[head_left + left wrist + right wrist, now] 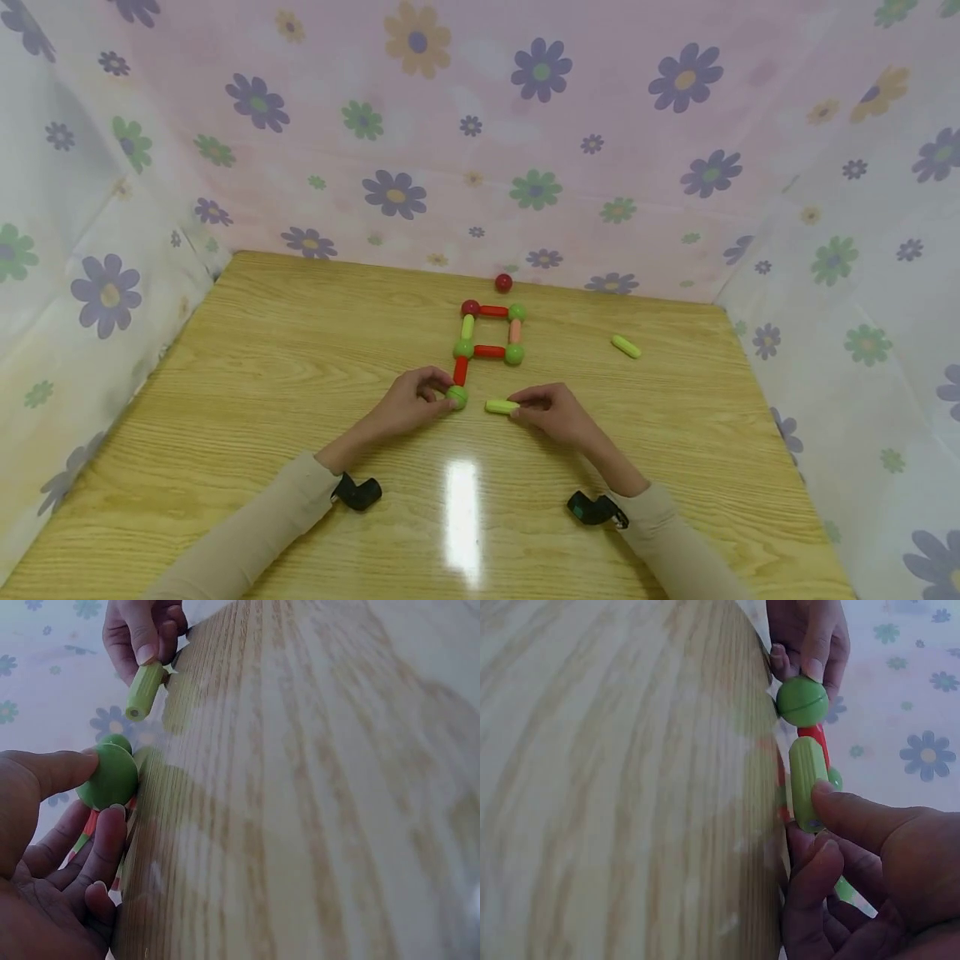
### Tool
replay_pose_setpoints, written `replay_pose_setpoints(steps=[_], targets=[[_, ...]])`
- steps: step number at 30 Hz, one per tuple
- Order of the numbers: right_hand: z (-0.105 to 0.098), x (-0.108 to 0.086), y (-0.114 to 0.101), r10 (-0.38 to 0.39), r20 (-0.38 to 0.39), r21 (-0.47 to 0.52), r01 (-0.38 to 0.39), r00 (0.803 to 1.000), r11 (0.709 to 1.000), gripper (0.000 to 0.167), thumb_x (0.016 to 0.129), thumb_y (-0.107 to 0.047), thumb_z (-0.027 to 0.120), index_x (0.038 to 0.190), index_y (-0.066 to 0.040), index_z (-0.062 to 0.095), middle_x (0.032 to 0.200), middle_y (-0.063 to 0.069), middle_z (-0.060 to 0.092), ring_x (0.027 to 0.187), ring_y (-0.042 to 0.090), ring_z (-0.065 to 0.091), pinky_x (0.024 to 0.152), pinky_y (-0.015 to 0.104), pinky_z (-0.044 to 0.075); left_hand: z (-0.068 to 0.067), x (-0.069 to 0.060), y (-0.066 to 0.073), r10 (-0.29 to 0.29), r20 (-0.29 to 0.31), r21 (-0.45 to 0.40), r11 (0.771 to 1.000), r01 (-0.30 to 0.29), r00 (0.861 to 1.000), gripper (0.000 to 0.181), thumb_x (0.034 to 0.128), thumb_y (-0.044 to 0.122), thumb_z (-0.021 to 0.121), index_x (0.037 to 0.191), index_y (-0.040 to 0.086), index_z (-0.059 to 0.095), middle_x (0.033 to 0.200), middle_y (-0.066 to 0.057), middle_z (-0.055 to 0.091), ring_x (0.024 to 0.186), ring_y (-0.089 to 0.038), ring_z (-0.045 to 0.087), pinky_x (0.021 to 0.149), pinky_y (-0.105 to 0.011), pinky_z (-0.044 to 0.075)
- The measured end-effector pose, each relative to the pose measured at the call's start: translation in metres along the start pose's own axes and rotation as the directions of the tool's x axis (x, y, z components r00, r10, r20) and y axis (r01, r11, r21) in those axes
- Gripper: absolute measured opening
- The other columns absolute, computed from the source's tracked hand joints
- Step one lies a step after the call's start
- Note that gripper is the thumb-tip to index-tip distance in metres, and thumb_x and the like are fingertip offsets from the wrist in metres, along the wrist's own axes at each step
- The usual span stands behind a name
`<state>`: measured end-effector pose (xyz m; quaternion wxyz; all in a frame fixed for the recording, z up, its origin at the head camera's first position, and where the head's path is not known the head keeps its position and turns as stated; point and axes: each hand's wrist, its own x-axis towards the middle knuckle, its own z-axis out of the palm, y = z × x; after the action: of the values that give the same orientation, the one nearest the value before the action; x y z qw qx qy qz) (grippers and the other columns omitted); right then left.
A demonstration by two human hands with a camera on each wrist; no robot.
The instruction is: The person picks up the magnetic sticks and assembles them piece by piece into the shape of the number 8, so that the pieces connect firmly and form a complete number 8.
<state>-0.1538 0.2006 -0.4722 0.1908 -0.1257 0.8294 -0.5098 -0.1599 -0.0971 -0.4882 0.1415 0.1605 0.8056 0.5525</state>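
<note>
My left hand (411,404) pinches a green ball (457,397) between thumb and fingers. A red rod (461,372) runs from that ball up to another green ball (463,349), the near left corner of a square of rods and balls. Red, yellow-green and orange rods form the square, with one dark red ball (470,308) at its far left corner. To the right, my right hand (555,413) pinches a yellow-green rod (501,407) by one end. Its free end points at the held green ball, a short gap apart. The left wrist view shows a small metallic disc on the rod's tip.
A loose red ball (503,283) lies behind the square, near the back edge of the wooden table (300,333). Off to the right lies a second yellow-green rod (626,347). Flowered cloth (465,150) hangs around the back and sides.
</note>
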Motion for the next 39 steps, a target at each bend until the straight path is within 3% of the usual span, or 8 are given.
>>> replay_pose_setpoints(steps=[11,21,25,39], targets=[[0.014,0.011,-0.002,-0.055,0.006,-0.016,0.055,0.998,0.998,0.027,0.097,-0.014,0.071,0.119,0.002,0.073,0.084,0.016,0.071,0.05,0.007,0.045,0.049,0.022,0.04,0.002,-0.002,0.001,0.014,-0.017,0.001,1.0,-0.014,1.0,0.03,0.0934,0.021,0.075,0.118,0.006,0.066,0.112,-0.01,0.071,0.08,-0.015,0.06,0.07,-0.026,0.048],[0.018,0.014,-0.005,-0.077,-0.033,-0.011,0.077,0.996,0.997,0.027,0.097,-0.012,0.07,0.119,0.003,0.073,0.104,0.019,0.075,0.067,0.007,0.052,0.059,0.02,0.041,0.003,-0.001,0.0,0.0,-0.024,0.006,1.0,0.0,1.0,0.028,0.0937,0.023,0.075,0.118,0.012,0.067,0.111,-0.004,0.071,0.081,-0.017,0.059,0.071,-0.028,0.048],[0.021,0.015,-0.003,-0.073,-0.042,0.015,0.074,0.996,0.997,0.027,0.096,-0.011,0.071,0.119,0.004,0.072,0.103,0.021,0.074,0.065,0.006,0.05,0.058,0.019,0.04,0.003,-0.001,0.002,0.009,-0.02,0.011,1.0,-0.009,1.0,0.028,0.0934,0.024,0.076,0.118,0.012,0.068,0.111,-0.005,0.072,0.08,-0.017,0.059,0.071,-0.028,0.048],[0.021,0.014,0.001,-0.025,-0.08,0.045,0.029,0.996,0.999,0.026,0.095,-0.012,0.072,0.119,0.0,0.074,0.097,0.009,0.075,0.07,0.008,0.055,0.061,0.021,0.044,0.005,0.0,0.002,0.023,-0.026,0.045,0.999,-0.022,0.999,0.028,0.0922,0.024,0.077,0.116,0.013,0.069,0.11,-0.003,0.072,0.083,-0.016,0.059,0.073,-0.028,0.048]])
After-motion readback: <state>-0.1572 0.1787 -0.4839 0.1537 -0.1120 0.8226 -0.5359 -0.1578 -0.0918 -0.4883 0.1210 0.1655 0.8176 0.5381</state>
